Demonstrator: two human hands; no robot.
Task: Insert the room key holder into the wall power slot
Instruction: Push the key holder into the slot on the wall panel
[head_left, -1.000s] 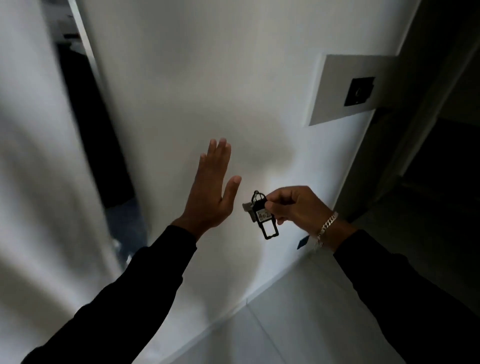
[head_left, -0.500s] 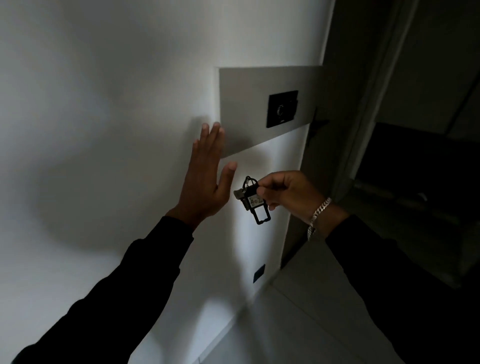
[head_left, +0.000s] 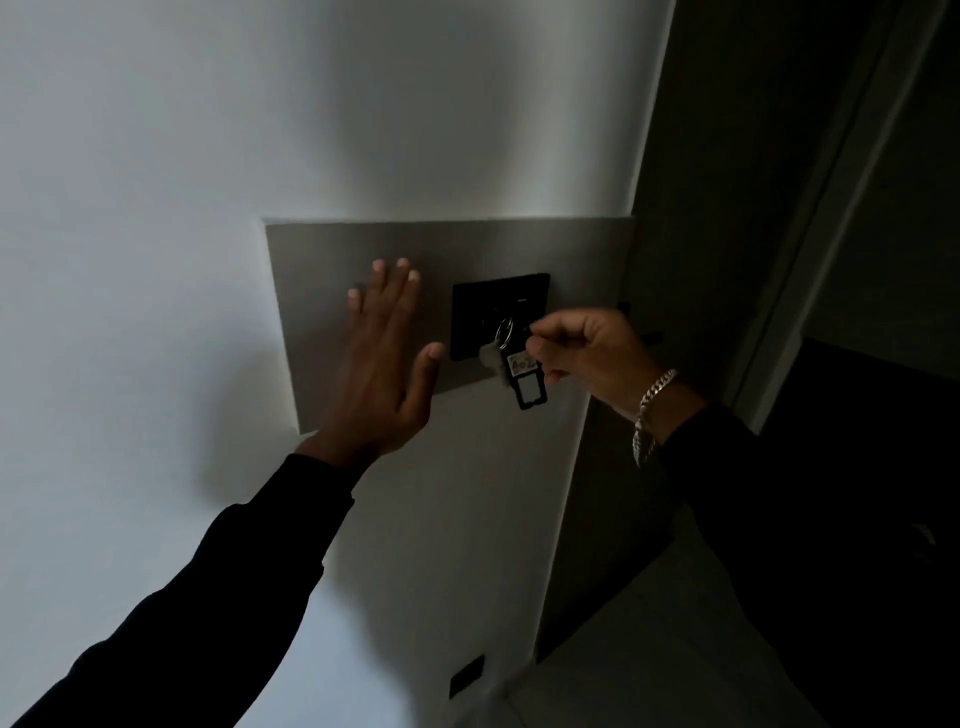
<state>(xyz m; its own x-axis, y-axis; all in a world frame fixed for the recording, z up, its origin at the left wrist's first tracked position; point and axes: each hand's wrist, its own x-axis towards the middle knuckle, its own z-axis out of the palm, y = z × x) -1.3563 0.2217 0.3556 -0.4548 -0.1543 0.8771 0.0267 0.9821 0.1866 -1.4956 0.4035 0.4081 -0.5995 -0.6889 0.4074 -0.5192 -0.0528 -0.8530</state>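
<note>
Item: room key holder (head_left: 522, 371), black tag with a pale label, a metal ring (head_left: 505, 332) and a light key (head_left: 492, 359) attached.

Status: insertion not yet done, by the look of it. The holder hangs free in front of the lower right part of the wall power slot (head_left: 500, 314), a black plate set on a grey panel (head_left: 363, 244). No part of the tag appears seated in the plate; the slot opening itself is too dark to make out. Left to do, as judged: turn the tag's end toward the opening and push it in.

Right hand (head_left: 587, 353): closed in a pinch on the holder's upper end, at 3 o'clock from the holder, which dangles below the fingertips.

Left hand (head_left: 382, 358): open and flat, fingers together, empty, at 9 o'clock from the holder and just beside the black plate. Whether the palm touches the panel cannot be told.

Also noted: chain bracelet (head_left: 649, 410) on the right wrist; dark doorway (head_left: 857, 364) at 3 o'clock of the panel.
</note>
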